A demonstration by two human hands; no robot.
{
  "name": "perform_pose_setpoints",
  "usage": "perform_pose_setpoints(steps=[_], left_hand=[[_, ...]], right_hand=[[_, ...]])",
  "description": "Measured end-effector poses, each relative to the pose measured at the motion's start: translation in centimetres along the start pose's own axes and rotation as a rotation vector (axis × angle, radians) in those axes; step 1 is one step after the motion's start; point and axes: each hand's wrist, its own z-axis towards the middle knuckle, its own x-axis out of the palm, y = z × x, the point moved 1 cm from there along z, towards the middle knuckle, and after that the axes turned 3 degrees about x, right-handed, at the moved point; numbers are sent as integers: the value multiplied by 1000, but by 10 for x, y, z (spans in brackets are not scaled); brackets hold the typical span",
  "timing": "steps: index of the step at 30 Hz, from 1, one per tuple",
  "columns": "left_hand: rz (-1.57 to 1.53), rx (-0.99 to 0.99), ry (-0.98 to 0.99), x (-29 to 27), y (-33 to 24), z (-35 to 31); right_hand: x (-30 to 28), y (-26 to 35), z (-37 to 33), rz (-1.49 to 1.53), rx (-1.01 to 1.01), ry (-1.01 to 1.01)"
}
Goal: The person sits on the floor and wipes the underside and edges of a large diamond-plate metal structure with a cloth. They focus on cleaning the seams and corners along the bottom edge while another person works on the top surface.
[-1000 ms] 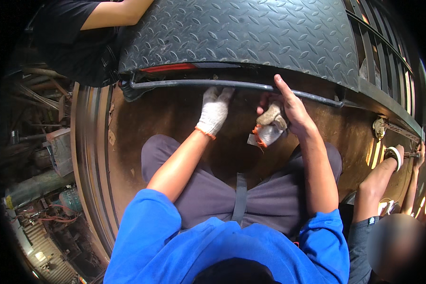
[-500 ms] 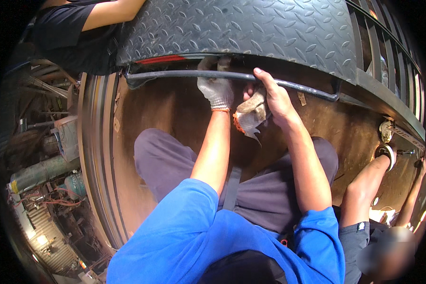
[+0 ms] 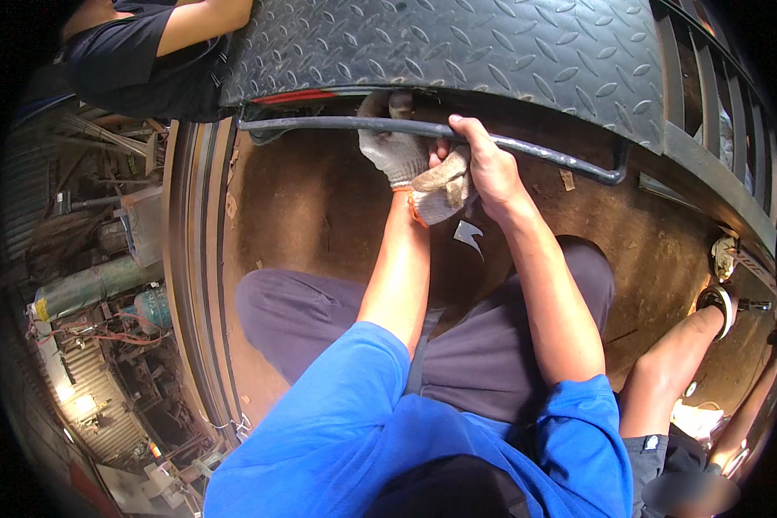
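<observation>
My left hand [image 3: 386,147], in a white knitted glove with brownish fingers, reaches under the dark metal bar [image 3: 337,124]. Its fingers stand apart beyond the bar at the rim of the diamond-patterned plate [image 3: 457,52]; their tips are partly hidden. My bare right hand [image 3: 494,177] is closed on a loose, soiled work glove [image 3: 443,192] with an orange cuff. That glove hangs over my left wrist, and my right thumb lies against the bar.
A pale, pointed scrap [image 3: 469,235] lies on the brown floor. Metal rails [image 3: 200,259] run along the left, with cylinders [image 3: 95,289] and clutter beyond. Upper left, a person in a dark shirt [image 3: 116,65] leans by the plate; another person's leg [image 3: 669,363] is at right.
My right hand has shifted slightly left with the loose glove, which now overlaps my left wrist. The pale scrap shows apart from the glove. My left hand stays beneath the bar.
</observation>
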Motion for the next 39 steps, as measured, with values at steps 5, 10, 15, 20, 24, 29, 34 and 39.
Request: perform_pose_setpoints(steps=[5,10,15,20,24,29,34,39], left_hand=[[-233,-285,-12,7,-10,-21],[-1136,-707,642,-39,56,-65],[-1100,-782,360,-22,35,-77],[-762,-659,151,-16,22,-66],[-190,-265,59,3,-1,-39],[-99,-144,77,8,2,-24],[-967,-723,289,-23,26,-63],[-1132,-821,324,-31,33,-72]], right_hand=[[-6,-4,5,5,-21,14],[1,-4,2,18,-21,-9],[1,0,1,9,-28,-8],[5,-2,0,99,3,-81],[8,-2,-1,212,26,-140],[11,-4,0,250,7,-167],[12,-6,1,276,0,-184],[14,-7,-3,244,-36,-203]])
